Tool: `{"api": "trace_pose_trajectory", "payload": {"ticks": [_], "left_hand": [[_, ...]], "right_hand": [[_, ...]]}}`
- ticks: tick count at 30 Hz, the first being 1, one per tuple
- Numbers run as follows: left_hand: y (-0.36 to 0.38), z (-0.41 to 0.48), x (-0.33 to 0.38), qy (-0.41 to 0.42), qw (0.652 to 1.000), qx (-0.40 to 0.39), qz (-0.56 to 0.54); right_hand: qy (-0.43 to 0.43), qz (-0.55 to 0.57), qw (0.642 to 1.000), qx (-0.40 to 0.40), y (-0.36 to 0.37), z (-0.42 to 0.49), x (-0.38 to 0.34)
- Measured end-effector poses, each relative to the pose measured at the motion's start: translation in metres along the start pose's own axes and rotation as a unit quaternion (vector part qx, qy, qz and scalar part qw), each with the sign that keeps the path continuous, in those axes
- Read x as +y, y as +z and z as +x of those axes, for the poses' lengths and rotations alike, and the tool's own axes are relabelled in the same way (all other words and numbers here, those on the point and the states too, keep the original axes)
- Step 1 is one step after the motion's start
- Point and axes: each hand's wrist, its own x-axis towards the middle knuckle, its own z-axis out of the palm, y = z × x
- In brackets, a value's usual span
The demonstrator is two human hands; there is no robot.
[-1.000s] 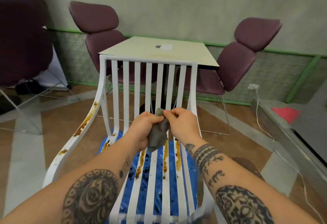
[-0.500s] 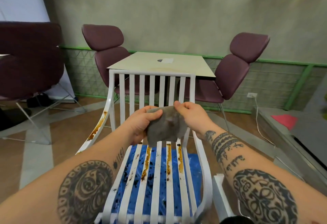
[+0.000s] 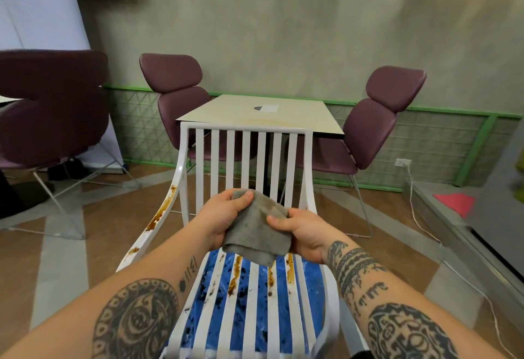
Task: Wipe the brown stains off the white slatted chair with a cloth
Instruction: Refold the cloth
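folded grey cloth [image 3: 255, 234] pinched at its top corner by the left hand [image 3: 226, 214], clasped at its right edge by the right hand [image 3: 300, 231]. held clear above the white slatted chair [image 3: 246, 129], brown stains [image 3: 236, 270] straight below on seat slats running front to back.

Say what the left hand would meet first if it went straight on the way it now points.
Probably the chair's upright back slats. The left hand, gripping the cloth, points forward and slightly right toward them; the depth between them is unclear.
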Motion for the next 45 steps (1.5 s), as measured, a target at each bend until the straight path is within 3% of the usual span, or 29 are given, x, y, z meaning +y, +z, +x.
{"api": "trace_pose_trajectory", "payload": {"ticks": [5, 10, 12, 15, 20, 26, 30, 33, 37, 40, 45], "left_hand": [[-0.004, -0.01, -0.001, -0.025, 0.997, -0.031, -0.069], [-0.009, -0.019, 0.007, 0.018, 0.988, -0.048, -0.144], [-0.01, -0.023, 0.007, -0.005, 0.983, -0.057, -0.175], [-0.01, -0.029, -0.004, -0.085, 0.985, -0.064, -0.135], [-0.017, -0.027, -0.022, -0.072, 0.992, -0.039, -0.098], [-0.023, -0.017, -0.015, -0.041, 0.981, -0.046, -0.185], [-0.04, -0.007, -0.037, -0.114, 0.961, -0.02, -0.252], [-0.045, 0.002, -0.061, -0.184, 0.959, -0.035, -0.212], [-0.034, 0.022, -0.093, -0.16, 0.98, -0.016, -0.114], [-0.021, 0.051, -0.105, -0.113, 0.982, 0.04, -0.147], [0.032, 0.1, -0.099, -0.043, 0.973, 0.061, -0.218]], "right_hand": [[-0.049, 0.047, 0.998, 0.005, 0.002, 0.002, 0.001], [-0.107, 0.035, 0.993, 0.035, 0.013, 0.005, -0.012], [-0.129, 0.02, 0.99, 0.053, 0.018, 0.007, -0.018], [-0.126, -0.003, 0.99, 0.066, 0.021, 0.007, -0.019], [-0.062, -0.062, 0.994, 0.059, 0.01, 0.005, -0.005], [-0.156, -0.04, 0.985, 0.056, 0.003, 0.014, -0.018], [-0.145, -0.119, 0.982, 0.011, -0.004, 0.022, -0.003], [-0.111, -0.155, 0.982, 0.019, -0.012, 0.033, 0.026], [-0.103, -0.026, 0.993, 0.051, -0.024, 0.052, 0.062], [-0.08, 0.072, 0.989, 0.105, -0.039, 0.069, 0.069], [-0.025, 0.092, 0.986, 0.136, -0.063, 0.091, 0.049]]}}
